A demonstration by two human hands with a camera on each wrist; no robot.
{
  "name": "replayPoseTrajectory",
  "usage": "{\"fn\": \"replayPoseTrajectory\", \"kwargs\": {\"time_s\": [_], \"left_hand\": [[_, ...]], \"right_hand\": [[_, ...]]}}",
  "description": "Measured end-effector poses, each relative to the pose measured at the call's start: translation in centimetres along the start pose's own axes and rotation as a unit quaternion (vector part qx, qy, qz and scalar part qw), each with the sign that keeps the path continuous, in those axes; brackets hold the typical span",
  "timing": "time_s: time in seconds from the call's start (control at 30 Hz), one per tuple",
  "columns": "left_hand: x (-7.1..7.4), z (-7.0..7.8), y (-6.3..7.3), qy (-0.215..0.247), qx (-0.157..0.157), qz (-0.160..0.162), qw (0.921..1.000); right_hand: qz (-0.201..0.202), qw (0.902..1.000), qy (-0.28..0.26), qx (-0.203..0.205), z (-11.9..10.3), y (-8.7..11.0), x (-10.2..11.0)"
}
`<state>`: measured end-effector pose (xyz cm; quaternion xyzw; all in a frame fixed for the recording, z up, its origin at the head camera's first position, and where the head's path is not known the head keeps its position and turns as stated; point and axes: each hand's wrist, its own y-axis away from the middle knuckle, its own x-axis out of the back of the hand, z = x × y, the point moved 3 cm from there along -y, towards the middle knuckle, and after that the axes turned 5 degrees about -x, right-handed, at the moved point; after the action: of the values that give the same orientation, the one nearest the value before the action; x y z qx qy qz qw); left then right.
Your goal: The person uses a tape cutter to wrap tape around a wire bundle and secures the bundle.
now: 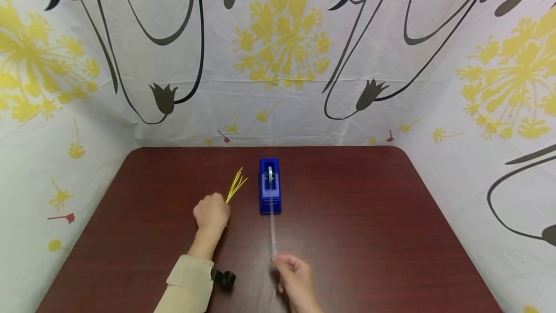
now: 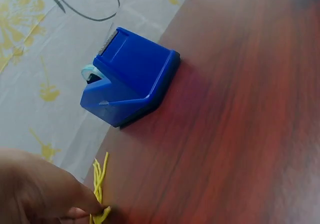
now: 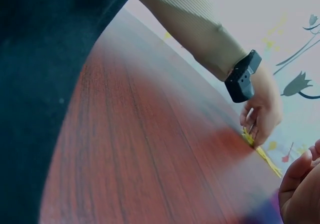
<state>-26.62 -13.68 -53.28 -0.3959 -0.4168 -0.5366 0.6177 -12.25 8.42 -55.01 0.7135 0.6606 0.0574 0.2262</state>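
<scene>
A blue tape dispenser (image 1: 270,202) with a roll of clear tape (image 1: 270,176) stands near the middle of the table's far half. From its front a strip of clear tape (image 1: 273,235) runs toward me, its near end pinched between thumb and fingers of my right hand (image 1: 297,279). Left of the dispenser, my left hand (image 1: 211,211) grips a bundle of thin yellow strings (image 1: 236,185) close over the table. The strings' loose ends fan out beyond the fist. In the left wrist view, the strings (image 2: 98,179) pass under the fingertips, and the dispenser (image 2: 135,66) appears from its side.
The dark red-brown wooden table (image 1: 369,235) has rounded far corners. White cloth (image 1: 278,110) with yellow and grey flower prints surrounds it at the back and sides. A black wrist camera (image 1: 223,279) sits on my left wrist, below the beige sleeve (image 1: 187,279).
</scene>
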Motion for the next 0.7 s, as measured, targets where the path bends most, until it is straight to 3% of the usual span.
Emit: {"fn": "replayPoseTrajectory", "kwargs": {"time_s": [0.17,0.47,0.7], "left_hand": [[-0.3,0.1,0.6,-0.040,-0.019,-0.031,0.9986],[-0.3,0.3,1.5,-0.054,-0.043,-0.041,0.9968],[0.3,0.3,1.9,-0.035,-0.027,-0.069,0.9966]], "right_hand": [[-0.004,1.0000,0.001,-0.001,0.0,0.0,-0.3],[-0.006,1.0000,0.000,-0.005,-0.2,0.1,-0.4],[-0.008,0.9999,0.000,0.009,-0.1,0.1,-0.3]]}}
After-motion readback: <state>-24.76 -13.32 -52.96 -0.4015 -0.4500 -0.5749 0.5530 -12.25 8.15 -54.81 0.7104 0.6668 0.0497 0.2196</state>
